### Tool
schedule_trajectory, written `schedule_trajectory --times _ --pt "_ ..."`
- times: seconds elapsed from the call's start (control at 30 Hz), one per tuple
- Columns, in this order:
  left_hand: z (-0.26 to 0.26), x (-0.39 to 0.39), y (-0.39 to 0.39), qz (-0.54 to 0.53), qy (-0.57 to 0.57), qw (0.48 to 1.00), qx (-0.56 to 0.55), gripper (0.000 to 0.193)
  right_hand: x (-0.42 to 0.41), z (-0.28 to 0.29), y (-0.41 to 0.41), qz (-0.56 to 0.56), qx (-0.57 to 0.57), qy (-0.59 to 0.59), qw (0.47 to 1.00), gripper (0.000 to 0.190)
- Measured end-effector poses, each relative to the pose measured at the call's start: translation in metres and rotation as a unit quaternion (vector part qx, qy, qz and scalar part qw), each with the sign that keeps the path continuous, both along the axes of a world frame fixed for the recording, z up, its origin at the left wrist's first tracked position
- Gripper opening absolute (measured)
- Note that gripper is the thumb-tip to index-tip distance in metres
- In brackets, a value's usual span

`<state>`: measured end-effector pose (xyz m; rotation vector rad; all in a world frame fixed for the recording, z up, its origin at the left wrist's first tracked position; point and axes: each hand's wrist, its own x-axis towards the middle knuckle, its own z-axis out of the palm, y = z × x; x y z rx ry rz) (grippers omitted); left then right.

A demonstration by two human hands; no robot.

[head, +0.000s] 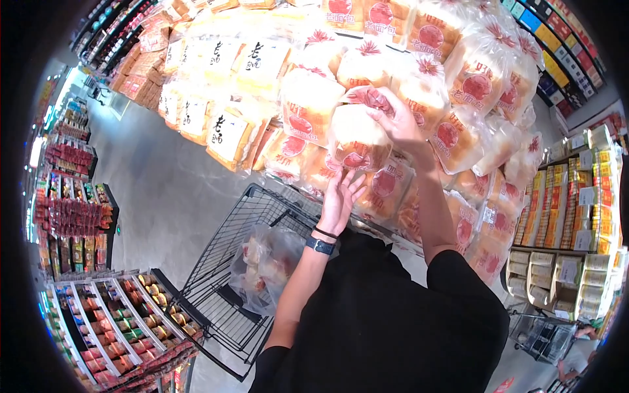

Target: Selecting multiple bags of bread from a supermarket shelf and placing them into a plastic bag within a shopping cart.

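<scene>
A clear plastic bag of bread (pixel 361 130) with red print is before me over the bread display. My right hand (pixel 393 115) grips the gathered red-printed top of that bag. Palm up and fingers apart, my left hand (pixel 341 196) is just below the bag's lower edge; whether its fingertips touch the plastic I cannot tell. More bagged loaves (pixel 309 105) with the same print lie close around it. On my left wrist are a dark watch and a thin black band.
Left of me stands a black wire shopping cart (pixel 216 265) holding a translucent plastic bag (pixel 268 265) with items inside. Packaged sliced bread (pixel 228 137) fills the display's left side. Shelves of cups (pixel 118 324) and boxed goods (pixel 565 201) flank me. A person (pixel 580 351) is at lower right beside another cart (pixel 540 339).
</scene>
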<state>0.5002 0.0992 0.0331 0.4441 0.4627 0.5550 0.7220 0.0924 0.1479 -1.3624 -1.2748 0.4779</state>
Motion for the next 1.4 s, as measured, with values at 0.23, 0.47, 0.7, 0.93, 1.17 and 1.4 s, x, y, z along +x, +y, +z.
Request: schedule_trajectory --times 0.23,0.47,0.7,0.93,1.17,1.4 --pt "-0.005 0.005 0.004 0.024 0.003 1.0 -0.006 0.047 0.006 -0.008 0.003 -0.093 -0.049 -0.038 0.994 0.038" --pt "-0.006 0.013 0.005 0.001 -0.005 1.0 0.022 0.057 0.015 -0.005 0.001 -0.098 -0.018 0.006 0.995 0.043" --pt "-0.017 -0.002 0.004 -0.026 0.022 0.996 0.077 0.07 0.018 -0.024 -0.002 -0.188 0.009 -0.125 0.974 0.054" --pt "-0.014 -0.016 0.01 -0.032 0.002 0.998 0.059 0.063 -0.006 -0.022 -0.026 -0.177 0.058 0.042 0.981 0.06" --pt "-0.005 -0.039 -0.003 -0.051 0.003 0.996 0.067 0.053 -0.022 -0.023 -0.045 -0.303 0.086 -0.062 0.947 0.053" --pt "-0.031 -0.115 -0.021 -0.006 -0.042 0.999 0.003 0.044 -0.11 -0.007 -0.052 -0.247 0.234 -0.158 0.927 0.018"
